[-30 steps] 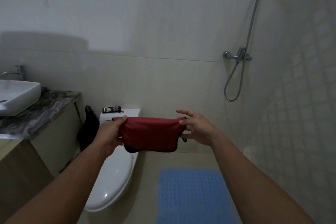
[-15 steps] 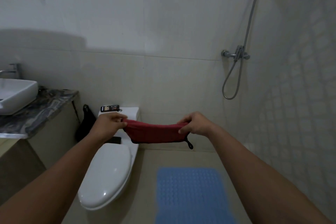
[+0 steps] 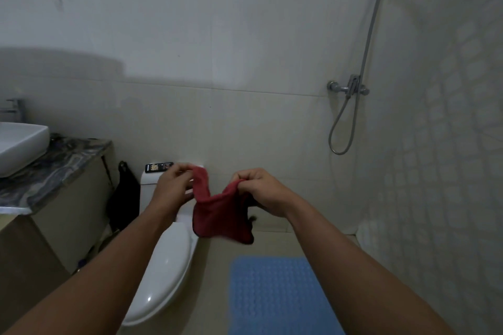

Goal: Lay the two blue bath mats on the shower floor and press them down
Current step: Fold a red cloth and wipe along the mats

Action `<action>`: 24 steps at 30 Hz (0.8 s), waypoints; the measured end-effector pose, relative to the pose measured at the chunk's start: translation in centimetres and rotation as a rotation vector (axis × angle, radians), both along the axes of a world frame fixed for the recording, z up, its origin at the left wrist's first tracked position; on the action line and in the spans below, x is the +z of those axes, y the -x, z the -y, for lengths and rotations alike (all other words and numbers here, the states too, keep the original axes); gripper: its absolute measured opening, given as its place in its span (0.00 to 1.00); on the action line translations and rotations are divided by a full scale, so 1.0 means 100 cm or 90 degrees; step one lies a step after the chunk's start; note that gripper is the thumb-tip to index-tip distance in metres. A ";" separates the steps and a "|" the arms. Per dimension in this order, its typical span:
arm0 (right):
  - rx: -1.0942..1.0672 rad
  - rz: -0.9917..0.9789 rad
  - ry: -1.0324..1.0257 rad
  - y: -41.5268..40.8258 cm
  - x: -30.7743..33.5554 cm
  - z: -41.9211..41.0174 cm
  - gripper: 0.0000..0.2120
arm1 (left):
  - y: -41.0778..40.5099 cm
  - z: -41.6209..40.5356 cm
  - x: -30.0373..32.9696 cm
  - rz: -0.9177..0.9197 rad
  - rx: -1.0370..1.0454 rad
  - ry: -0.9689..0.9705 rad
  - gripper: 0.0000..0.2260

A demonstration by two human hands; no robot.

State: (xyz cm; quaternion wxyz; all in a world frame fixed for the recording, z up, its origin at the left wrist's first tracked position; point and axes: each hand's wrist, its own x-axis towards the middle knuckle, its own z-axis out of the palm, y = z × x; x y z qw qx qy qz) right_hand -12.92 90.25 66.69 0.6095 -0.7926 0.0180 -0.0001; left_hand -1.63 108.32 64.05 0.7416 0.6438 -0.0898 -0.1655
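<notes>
Hands pinching red cloth [image 3: 221, 215]: left hand [image 3: 174, 187], right hand [image 3: 260, 189] at top corners; blue mat [image 3: 280, 296] flat on floor below.

Hands [image 3: 174, 187] closer — red cloth [image 3: 221, 215] now sags, seemingly slack.

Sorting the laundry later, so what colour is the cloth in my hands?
Dark red with a darker edge; the head view shows the cloth best.

One blue bath mat [image 3: 280, 296] flat on floor, beside toilet.
</notes>
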 end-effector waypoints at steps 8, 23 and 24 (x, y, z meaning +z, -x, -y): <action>-0.225 0.112 0.086 -0.002 -0.006 0.036 0.23 | 0.019 0.053 0.012 0.038 -0.196 0.012 0.08; -0.108 -0.071 -0.111 0.018 -0.018 0.165 0.08 | 0.046 0.130 -0.010 0.066 -0.263 -0.129 0.13; -0.114 -0.092 -0.135 0.017 -0.026 0.171 0.07 | 0.050 0.139 -0.014 0.049 -0.256 -0.130 0.13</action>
